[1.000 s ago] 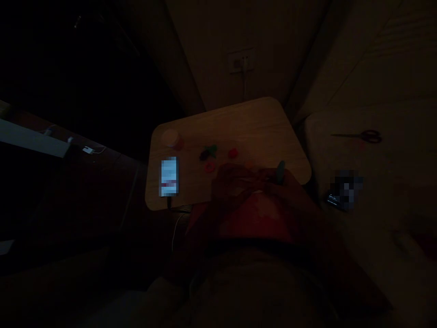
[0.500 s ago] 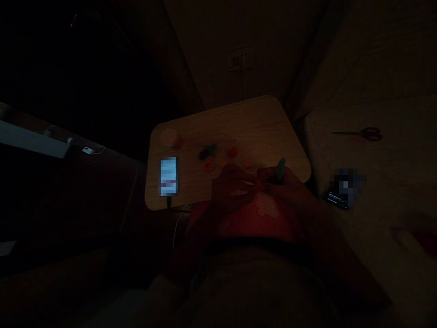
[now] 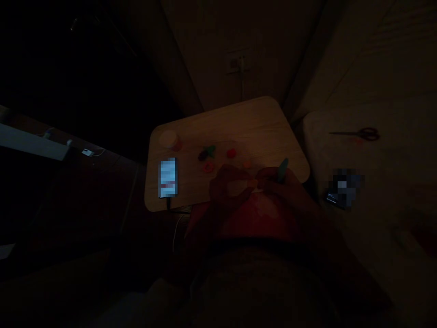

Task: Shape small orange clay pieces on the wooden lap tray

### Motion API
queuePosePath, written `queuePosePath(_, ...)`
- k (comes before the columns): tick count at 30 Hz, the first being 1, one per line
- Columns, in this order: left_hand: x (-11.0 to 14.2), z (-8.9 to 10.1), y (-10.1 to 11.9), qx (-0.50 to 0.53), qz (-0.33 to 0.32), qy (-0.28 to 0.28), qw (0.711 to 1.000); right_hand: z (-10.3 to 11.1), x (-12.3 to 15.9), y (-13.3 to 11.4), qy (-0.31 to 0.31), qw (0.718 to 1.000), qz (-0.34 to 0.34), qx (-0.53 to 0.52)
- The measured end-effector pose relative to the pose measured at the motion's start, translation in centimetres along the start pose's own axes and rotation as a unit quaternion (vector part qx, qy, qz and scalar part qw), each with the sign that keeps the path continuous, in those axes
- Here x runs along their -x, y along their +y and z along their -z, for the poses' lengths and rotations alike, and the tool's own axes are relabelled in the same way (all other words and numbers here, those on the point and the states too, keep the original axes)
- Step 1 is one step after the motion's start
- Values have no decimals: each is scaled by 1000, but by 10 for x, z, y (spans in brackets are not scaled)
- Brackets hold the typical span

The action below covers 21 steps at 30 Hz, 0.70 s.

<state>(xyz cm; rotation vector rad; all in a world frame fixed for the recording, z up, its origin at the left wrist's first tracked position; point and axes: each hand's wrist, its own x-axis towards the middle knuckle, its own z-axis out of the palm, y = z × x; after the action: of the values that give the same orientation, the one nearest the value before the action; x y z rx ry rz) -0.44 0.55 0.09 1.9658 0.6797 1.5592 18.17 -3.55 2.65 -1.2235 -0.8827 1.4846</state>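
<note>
I log the left hand pinching a small orange piece, right hand gripping a teal tool; work seems unfinished, though the red ring looks formed.

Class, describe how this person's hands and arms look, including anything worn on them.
The left hand and right hand look bare, with no gloves visible. No sleeve shows on the left forearm or right forearm. It is too dark to tell about rings or markings.

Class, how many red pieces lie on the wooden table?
2: a red ring just beyond and left of the left hand, and a red lump farther back, right of the ring. More may be hidden.
</note>
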Motion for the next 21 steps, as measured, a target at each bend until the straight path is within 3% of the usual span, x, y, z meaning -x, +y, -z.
queuePosePath(4,-1,1,1,-59,-18,-23,998,-2,1,4,8,1000,-19,-6)
queuePosePath(12,-1,1,2,-127,-22,-54,990,-3,0,4,7,1000,11,17)
queuePosePath(21,-6,1,7,-146,-60,-43,987,0,-5,-1,-54,999,4,2)
